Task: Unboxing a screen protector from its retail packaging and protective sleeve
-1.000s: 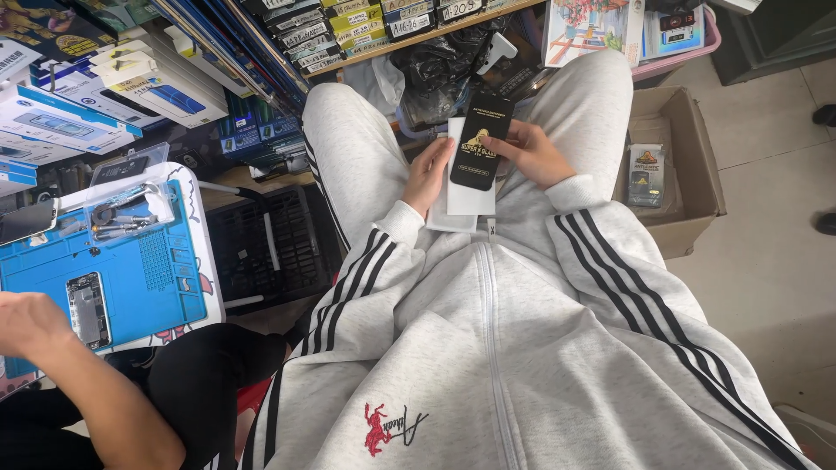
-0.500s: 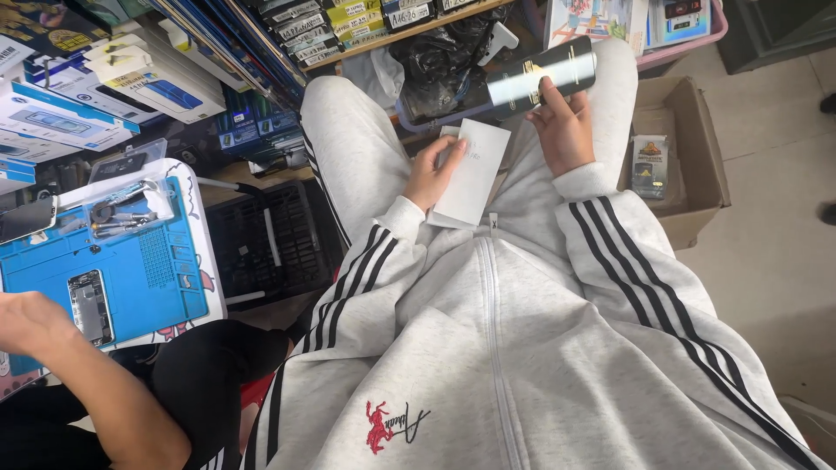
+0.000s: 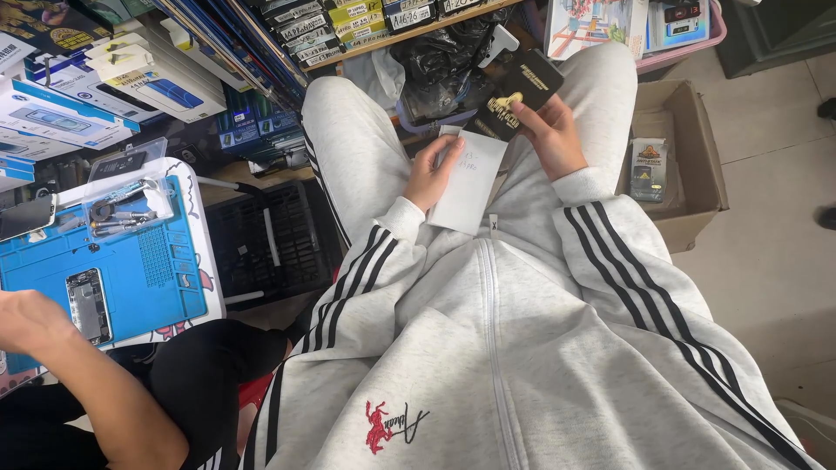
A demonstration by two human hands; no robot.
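Observation:
I sit in light grey trousers and a grey striped jacket. My left hand (image 3: 433, 171) holds a flat white packet (image 3: 469, 185) over my lap, thumb on its upper edge. My right hand (image 3: 551, 137) grips a flat black packet with gold print (image 3: 514, 93) by its lower corner, tilted up and away above my right knee. The two packets are apart, the black one higher and to the right.
A cardboard box (image 3: 697, 157) with a small packet inside stands on the floor at my right. A black crate (image 3: 270, 239) sits left of my knee. Another person's arm (image 3: 78, 374) rests by a blue work mat (image 3: 122, 261) holding an opened phone. Shelves of boxed goods (image 3: 348, 22) line the back.
My right hand lifted the black packet off the white one, swung it up and right, then brought it back a little toward the left hand. The left hand stayed with the white packet.

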